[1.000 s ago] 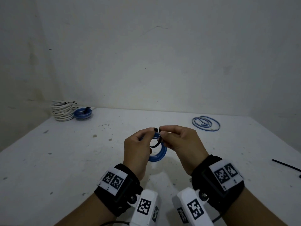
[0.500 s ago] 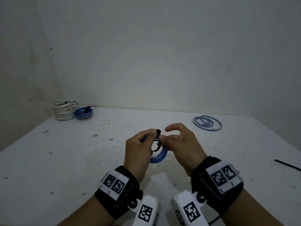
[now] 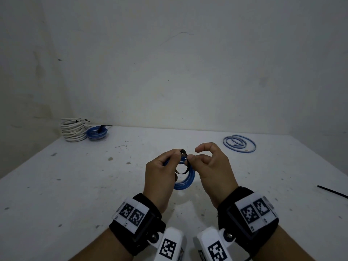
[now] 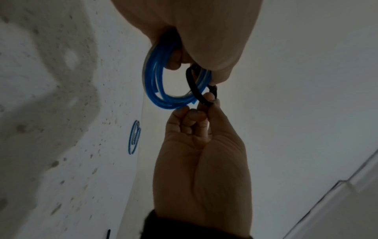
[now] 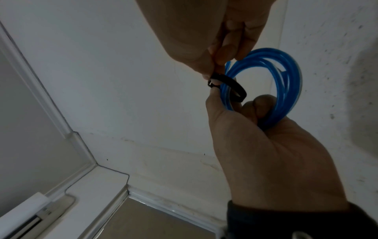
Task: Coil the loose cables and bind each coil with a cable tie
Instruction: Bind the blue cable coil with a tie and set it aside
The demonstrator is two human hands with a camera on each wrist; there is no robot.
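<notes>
- Above the white bench (image 3: 79,185), held in mid-air between both hands: small blue coil (image 3: 185,182) with a black cable tie (image 3: 181,171) looped loosely round its strands
- Left hand (image 3: 162,178) curled round the coil, thumb and forefinger pinching the strands beside the tie's head; seemingly to keep the turns bunched so the loop can close on all of them
- Right hand (image 3: 212,166) pinching the tie's tail between thumb and a bent finger, forefinger lifted clear; apparently placed for pulling the tail through the head
- Tie loop slack, well wider than the bundle, so cinching judged not yet done
- Far left corner: stack of white coils (image 3: 73,130) and 1 tied blue coil (image 3: 97,131), touching, likely set aside as finished
- Far right: loose blue cable (image 3: 239,146) lying flat, untied; spare black tie (image 3: 333,192) at the right edge, probably kept for it
- Writing: none readable; only square black-and-white marker patterns on the wrist bands (image 3: 131,214)
</notes>
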